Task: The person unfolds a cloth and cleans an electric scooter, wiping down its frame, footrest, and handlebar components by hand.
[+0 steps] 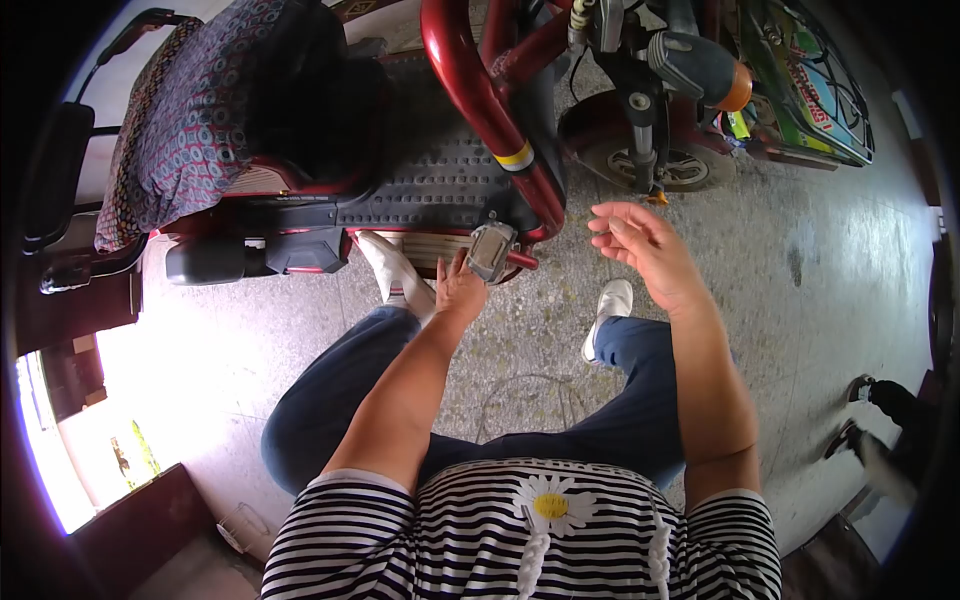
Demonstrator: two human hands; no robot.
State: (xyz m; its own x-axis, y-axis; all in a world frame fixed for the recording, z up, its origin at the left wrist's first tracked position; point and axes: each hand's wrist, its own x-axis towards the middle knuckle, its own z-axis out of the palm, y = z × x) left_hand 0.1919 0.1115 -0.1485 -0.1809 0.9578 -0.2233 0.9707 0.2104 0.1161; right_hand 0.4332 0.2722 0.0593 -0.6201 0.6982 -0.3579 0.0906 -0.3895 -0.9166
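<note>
A red vehicle with a thick curved red frame tube and a black studded footboard stands in front of me. My left hand rests with fingers spread against the vehicle's lower edge, beside a grey block-shaped part at the footboard's corner. Whether it touches that part is unclear. My right hand is raised over the floor, right of the red tube, its fingers curled loosely and apart, with nothing visible in them.
A wheel and an orange-tipped grey cylinder are at the upper right, near a green box. Patterned cloth covers a seat at left. Another person's feet show at the right edge.
</note>
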